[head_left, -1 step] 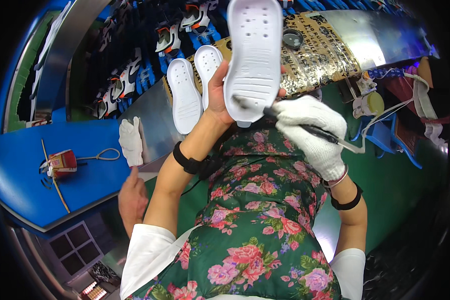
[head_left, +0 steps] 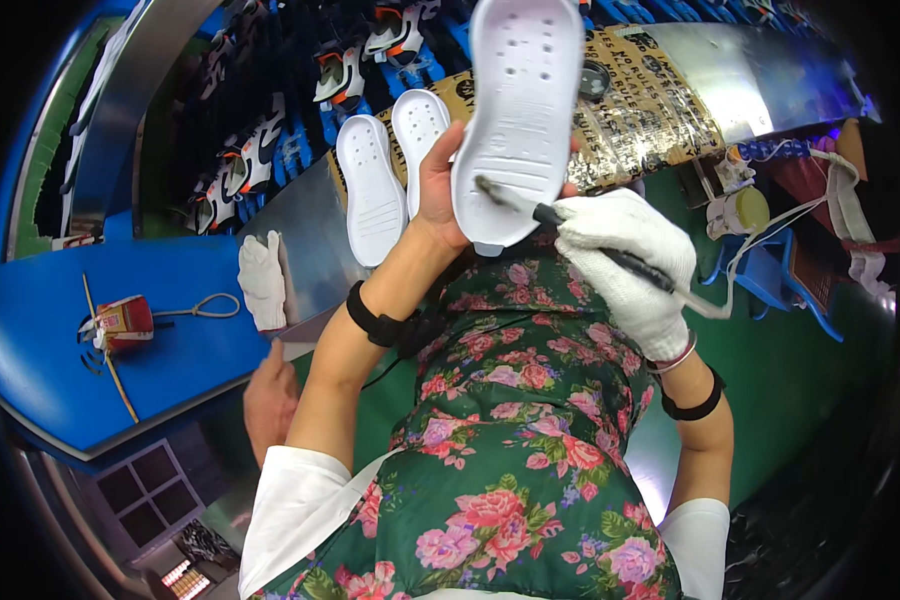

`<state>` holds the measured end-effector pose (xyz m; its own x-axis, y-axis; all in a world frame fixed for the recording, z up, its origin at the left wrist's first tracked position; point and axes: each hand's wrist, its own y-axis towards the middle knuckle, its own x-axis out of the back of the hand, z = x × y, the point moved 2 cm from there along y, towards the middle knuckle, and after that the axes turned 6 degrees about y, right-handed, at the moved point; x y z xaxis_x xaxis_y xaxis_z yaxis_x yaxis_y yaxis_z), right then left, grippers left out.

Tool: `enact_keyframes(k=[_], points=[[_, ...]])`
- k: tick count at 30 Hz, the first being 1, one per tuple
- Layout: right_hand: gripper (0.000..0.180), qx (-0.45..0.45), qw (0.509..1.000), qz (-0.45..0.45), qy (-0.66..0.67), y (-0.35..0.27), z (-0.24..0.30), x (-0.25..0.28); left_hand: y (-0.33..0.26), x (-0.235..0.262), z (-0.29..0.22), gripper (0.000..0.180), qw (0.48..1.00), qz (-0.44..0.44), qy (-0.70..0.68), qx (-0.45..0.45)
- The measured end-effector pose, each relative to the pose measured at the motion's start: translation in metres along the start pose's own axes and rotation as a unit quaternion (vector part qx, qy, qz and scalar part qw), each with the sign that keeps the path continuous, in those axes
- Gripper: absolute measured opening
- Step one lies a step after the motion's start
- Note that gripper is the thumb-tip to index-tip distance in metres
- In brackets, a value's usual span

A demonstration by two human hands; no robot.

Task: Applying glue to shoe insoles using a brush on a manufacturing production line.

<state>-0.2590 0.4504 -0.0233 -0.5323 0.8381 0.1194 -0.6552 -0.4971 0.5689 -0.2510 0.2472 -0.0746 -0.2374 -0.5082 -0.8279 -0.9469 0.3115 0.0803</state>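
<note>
Your left hand (head_left: 438, 195) is mostly hidden behind the white sole (head_left: 522, 110) it grips; only your thumb, part of the palm and some fingertips show. The sole's far end, beyond that hand, is cut off by the upper edge. Your right hand's glove (head_left: 630, 245) covers part of the brush (head_left: 547, 214), whose tip is blurred. Just beyond your left hand, the nearer loose sole (head_left: 418, 115) is partly hidden behind it. Left of your left forearm, another person's hand (head_left: 270, 400) has its arm hidden behind your sleeve (head_left: 292, 500).
</note>
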Motion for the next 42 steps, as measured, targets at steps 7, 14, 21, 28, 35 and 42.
enact_keyframes(k=[7,14,21,28,35,42], points=[[0.028,0.114,0.980,0.157,-0.044,-0.014,0.015,-0.016,0.001,0.008,-0.011,0.086,0.993,0.062,-0.075,0.069],[0.026,0.094,0.987,0.124,-0.041,0.001,0.013,-0.001,-0.006,-0.003,-0.014,0.077,0.997,0.006,0.027,0.067],[0.024,0.016,0.982,0.177,0.058,-0.005,0.020,-0.026,-0.018,0.018,-0.021,0.074,0.986,0.085,-0.123,0.076],[0.021,-0.035,0.993,0.096,0.060,-0.012,0.009,-0.040,-0.018,0.037,0.001,0.068,0.977,0.034,-0.197,0.078],[0.019,-0.105,0.989,0.093,0.039,-0.013,0.006,-0.037,-0.028,0.020,0.010,0.065,0.979,0.061,-0.193,0.008],[0.022,-0.183,0.971,-0.087,0.123,0.002,0.000,-0.009,-0.024,0.012,0.038,0.063,0.979,-0.068,-0.191,-0.006]])
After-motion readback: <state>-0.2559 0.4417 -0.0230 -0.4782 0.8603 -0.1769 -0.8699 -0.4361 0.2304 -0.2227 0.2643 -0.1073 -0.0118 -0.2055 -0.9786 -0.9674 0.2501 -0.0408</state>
